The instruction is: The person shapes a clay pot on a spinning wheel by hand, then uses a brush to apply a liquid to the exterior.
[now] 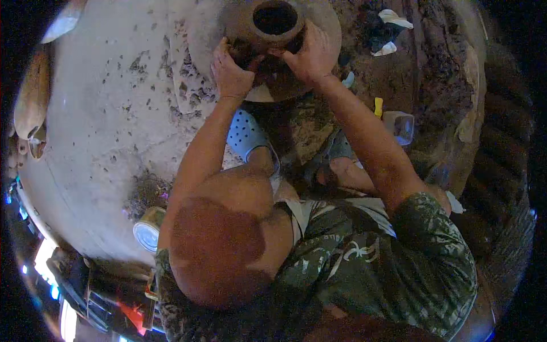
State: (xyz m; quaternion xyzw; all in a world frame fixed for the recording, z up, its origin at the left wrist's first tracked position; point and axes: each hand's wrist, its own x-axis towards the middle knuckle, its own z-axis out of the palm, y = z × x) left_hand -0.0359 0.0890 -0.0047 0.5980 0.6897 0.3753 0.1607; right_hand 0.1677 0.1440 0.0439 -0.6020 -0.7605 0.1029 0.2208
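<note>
A round clay pot point(277, 39) with a wide dark mouth and thick rim stands upright on a round potter's wheel point(206, 34), at the top of the view. My left hand point(232, 73) grips the pot's lower left side, its fingers curled against the wall. On the right side, my right hand point(314, 56) presses its palm and fingers to the pot. Both thumbs point toward each other across the near side. Shadow hides the clay between the hands and some of the fingertips.
My feet, one in a blue perforated clog point(246, 135), stand just below the wheel. To the right are a yellow-handled item point(378, 106), a clear plastic container point(399, 126) and white crumpled scraps point(394, 19). A lidded tub point(148, 235) sits by my left side.
</note>
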